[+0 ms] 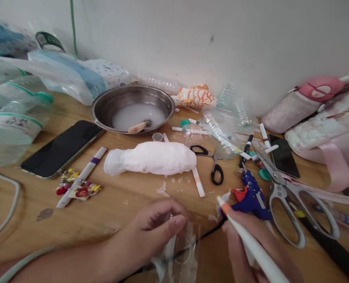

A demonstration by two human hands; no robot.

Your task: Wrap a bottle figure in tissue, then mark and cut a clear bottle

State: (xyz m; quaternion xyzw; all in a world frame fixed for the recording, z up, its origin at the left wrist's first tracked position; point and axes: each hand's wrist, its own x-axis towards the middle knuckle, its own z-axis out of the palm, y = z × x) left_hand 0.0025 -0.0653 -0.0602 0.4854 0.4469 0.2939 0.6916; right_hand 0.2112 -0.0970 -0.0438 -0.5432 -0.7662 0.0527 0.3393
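Observation:
My left hand (151, 230) is closed on a piece of clear plastic (180, 251) near the table's front edge, thumb and fingers pinching its top. My right hand (251, 247) grips a white marker with an orange band (245, 236), tip pointing up and left toward the plastic. Just beyond the hands lies a white paper-wrapped bottle shape (151, 158) on its side. A blue glue gun (252, 192) rests just behind my right hand.
A steel bowl (103, 103) with milky liquid and a wooden-handled brush stands at the back. A black phone (62, 147), small black scissors (214, 167), large grey scissors (292, 196), several markers, cut clear bottles, plastic bags and a pink bag (324, 125) crowd the wooden table (103, 212).

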